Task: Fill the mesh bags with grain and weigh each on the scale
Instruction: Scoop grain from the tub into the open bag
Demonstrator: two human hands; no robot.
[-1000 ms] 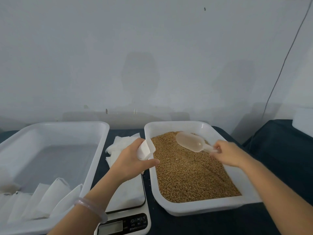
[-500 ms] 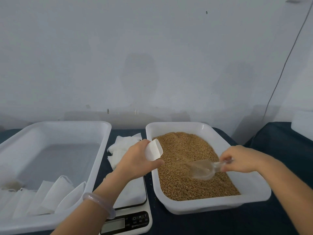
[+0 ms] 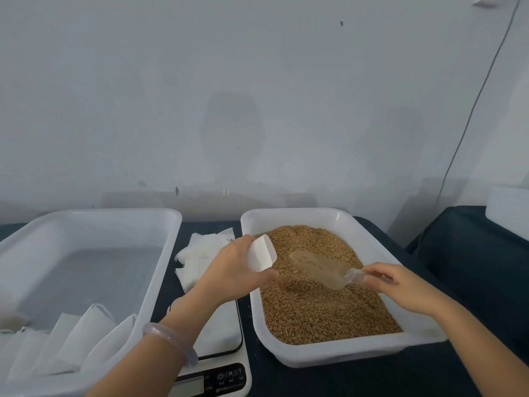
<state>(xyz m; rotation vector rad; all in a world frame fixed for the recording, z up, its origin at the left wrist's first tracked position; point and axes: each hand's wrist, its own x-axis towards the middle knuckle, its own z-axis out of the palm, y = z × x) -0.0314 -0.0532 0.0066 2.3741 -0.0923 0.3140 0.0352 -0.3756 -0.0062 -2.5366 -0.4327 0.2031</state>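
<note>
- My left hand (image 3: 237,270) grips a small white mesh bag (image 3: 261,253) at the left rim of the grain tray (image 3: 343,355), with the bag's open mouth turned right, over the grain (image 3: 315,316).
- My right hand (image 3: 400,285) pinches the handle of a clear plastic scoop (image 3: 317,265). Its loaded bowl hangs just above the grain near the tray's middle.
- The scoop's long axis runs from my right fingers leftward and away from me, so the lip points at the bag mouth, near it but not touching.
- I judge the next move to be a short carry left along that line, then a tip into the bag.
- The scale (image 3: 226,379) sits at the desk's near edge, under my left forearm.
</note>
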